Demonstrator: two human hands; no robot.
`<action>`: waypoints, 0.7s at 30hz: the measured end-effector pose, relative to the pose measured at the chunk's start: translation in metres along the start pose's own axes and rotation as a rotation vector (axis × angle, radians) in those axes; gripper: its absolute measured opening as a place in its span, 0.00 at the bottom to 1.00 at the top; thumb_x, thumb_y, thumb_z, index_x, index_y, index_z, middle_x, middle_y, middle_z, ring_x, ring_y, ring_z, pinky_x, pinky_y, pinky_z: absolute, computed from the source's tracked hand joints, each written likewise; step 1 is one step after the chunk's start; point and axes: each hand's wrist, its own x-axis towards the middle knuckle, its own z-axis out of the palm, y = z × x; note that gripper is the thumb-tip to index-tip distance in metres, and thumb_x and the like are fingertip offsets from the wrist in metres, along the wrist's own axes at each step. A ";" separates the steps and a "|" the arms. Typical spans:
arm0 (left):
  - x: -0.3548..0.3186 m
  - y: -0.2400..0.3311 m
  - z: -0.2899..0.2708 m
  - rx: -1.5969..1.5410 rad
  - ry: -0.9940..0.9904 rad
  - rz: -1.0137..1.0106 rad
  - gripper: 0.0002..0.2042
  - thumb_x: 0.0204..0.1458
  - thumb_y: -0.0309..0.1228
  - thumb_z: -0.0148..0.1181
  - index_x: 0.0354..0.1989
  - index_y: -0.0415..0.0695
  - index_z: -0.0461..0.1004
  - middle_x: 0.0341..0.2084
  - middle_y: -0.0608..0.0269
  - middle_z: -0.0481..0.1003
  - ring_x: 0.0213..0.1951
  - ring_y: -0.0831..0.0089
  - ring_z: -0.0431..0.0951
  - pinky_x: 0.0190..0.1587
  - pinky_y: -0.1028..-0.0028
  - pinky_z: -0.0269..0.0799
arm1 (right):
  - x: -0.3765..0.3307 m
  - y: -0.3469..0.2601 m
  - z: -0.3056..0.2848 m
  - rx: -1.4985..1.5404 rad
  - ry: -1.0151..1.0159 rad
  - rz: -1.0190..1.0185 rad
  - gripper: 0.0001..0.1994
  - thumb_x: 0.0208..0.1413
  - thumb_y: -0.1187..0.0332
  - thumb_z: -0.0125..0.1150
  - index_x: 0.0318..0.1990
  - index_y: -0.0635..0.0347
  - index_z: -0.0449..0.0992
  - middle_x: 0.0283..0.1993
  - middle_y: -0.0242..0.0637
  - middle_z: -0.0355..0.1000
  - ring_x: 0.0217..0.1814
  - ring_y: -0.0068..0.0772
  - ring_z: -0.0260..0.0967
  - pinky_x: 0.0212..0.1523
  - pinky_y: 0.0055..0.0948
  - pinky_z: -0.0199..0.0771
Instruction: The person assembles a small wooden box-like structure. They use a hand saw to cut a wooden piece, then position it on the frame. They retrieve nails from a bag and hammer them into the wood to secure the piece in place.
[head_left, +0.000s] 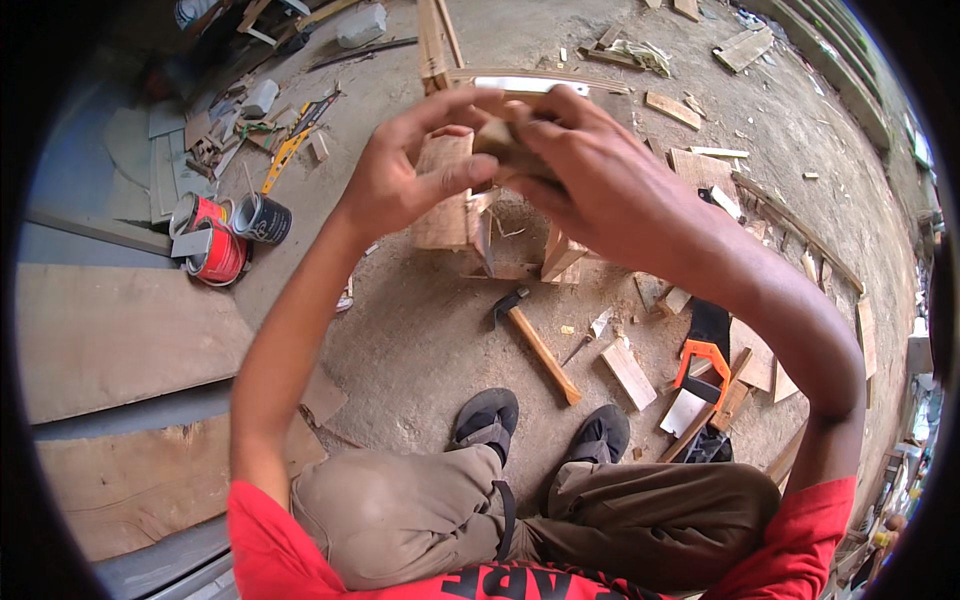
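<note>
Holding a small tan block [513, 152] up over a rough wooden frame [440, 215], the worker has the right hand [605, 170] curled around it, fingers and thumb closed on its sides. The left hand [415, 165] arches beside it, thumb tip close to the block; whether it pinches there I cannot tell, since everything there is blurred. I'd judge the woodwork partway along: boards already stand together beneath the hands, and scattered offcuts [628, 374] suggest some cutting is done. The block is loose in the hand, so the piece looks unfinished. The hammer [543, 352] and orange-handled saw [706, 349] lie on the floor [400, 340], out of hand.
</note>
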 end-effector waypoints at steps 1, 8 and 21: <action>-0.013 0.003 -0.002 0.040 0.052 -0.002 0.23 0.53 0.32 0.71 0.56 0.38 0.76 0.50 0.60 0.78 0.57 0.70 0.73 0.63 0.66 0.63 | 0.003 -0.006 0.002 -0.012 -0.007 -0.094 0.15 0.59 0.70 0.63 0.51 0.67 0.75 0.45 0.50 0.72 0.52 0.52 0.72 0.55 0.47 0.72; -0.091 -0.022 0.007 0.011 0.266 -0.156 0.23 0.47 0.26 0.75 0.53 0.37 0.77 0.49 0.59 0.78 0.56 0.69 0.73 0.64 0.68 0.61 | -0.029 -0.004 -0.002 -0.034 -0.157 0.088 0.25 0.56 0.63 0.68 0.59 0.65 0.73 0.51 0.50 0.73 0.56 0.51 0.72 0.59 0.45 0.72; -0.111 -0.038 0.009 0.080 0.306 -0.086 0.24 0.42 0.20 0.75 0.52 0.40 0.80 0.49 0.61 0.75 0.55 0.69 0.73 0.60 0.69 0.69 | -0.089 0.027 0.006 0.135 0.057 0.148 0.26 0.49 0.69 0.75 0.58 0.60 0.75 0.50 0.43 0.73 0.53 0.44 0.73 0.55 0.40 0.73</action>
